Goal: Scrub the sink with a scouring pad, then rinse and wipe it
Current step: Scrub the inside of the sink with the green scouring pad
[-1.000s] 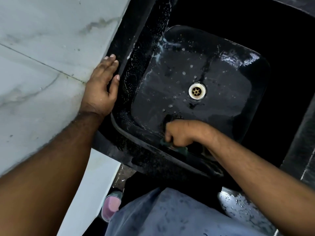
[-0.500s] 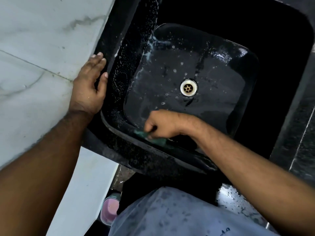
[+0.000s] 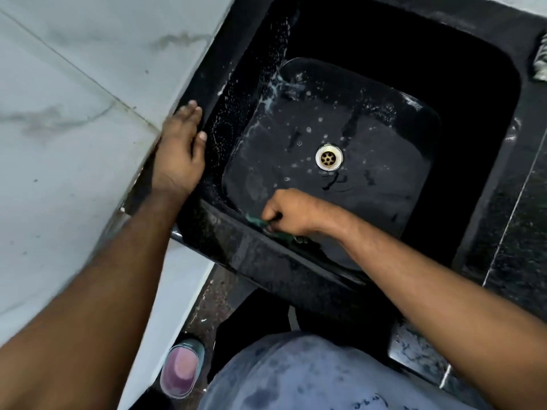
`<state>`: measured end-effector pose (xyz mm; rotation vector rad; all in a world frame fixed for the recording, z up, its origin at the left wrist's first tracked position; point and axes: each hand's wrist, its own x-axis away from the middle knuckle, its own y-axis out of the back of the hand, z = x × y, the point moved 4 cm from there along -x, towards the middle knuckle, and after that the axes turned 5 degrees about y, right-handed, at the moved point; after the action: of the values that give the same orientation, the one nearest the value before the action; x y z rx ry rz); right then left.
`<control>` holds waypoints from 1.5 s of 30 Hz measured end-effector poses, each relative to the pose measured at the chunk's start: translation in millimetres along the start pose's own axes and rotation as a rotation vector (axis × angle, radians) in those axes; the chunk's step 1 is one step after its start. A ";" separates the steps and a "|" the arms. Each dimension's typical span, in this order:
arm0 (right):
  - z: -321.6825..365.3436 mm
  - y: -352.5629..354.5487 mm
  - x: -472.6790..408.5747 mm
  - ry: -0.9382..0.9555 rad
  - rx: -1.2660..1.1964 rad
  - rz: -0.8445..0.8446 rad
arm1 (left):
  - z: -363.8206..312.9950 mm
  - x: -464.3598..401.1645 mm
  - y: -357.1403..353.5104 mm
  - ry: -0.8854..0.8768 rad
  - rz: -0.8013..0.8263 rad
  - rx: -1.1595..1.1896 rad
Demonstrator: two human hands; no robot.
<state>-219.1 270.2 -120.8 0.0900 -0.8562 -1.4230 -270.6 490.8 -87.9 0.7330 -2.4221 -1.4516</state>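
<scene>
A deep black sink (image 3: pixel 242 253) fills the middle of the view, its wet floor dotted with suds around a brass drain (image 3: pixel 328 158). My right hand (image 3: pixel 291 211) grips a green scouring pad (image 3: pixel 257 219) and holds it against the sink's near inner wall, close to the left corner. Most of the pad is hidden under my fingers. My left hand (image 3: pixel 181 149) rests flat with straight fingers on the sink's left rim, beside the wall.
A pale marble-look tiled wall (image 3: pixel 74 113) runs down the left. Black counter (image 3: pixel 515 220) lies to the right of the sink. Below, on the floor, stands a pink-topped container (image 3: pixel 180 369). My grey clothing (image 3: pixel 310 377) fills the bottom middle.
My right hand has slid the scouring pad leftward along the near wall of the sink. My left hand has stayed on the left rim.
</scene>
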 end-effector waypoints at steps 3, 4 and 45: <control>-14.4 -21.5 -10.5 -0.086 0.101 0.031 | -11.1 42.2 -7.3 0.064 0.016 -0.031; -24.7 -29.3 -6.3 -0.172 0.149 0.088 | -17.6 56.1 -8.5 0.085 0.020 -0.046; -41.4 -28.6 20.3 -0.241 0.043 0.143 | -83.8 100.7 -51.5 0.250 0.157 -0.330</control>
<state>-221.1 228.9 -156.0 -0.1110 -1.0703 -1.2972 -304.6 354.6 -98.3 0.5923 -1.9453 -1.5410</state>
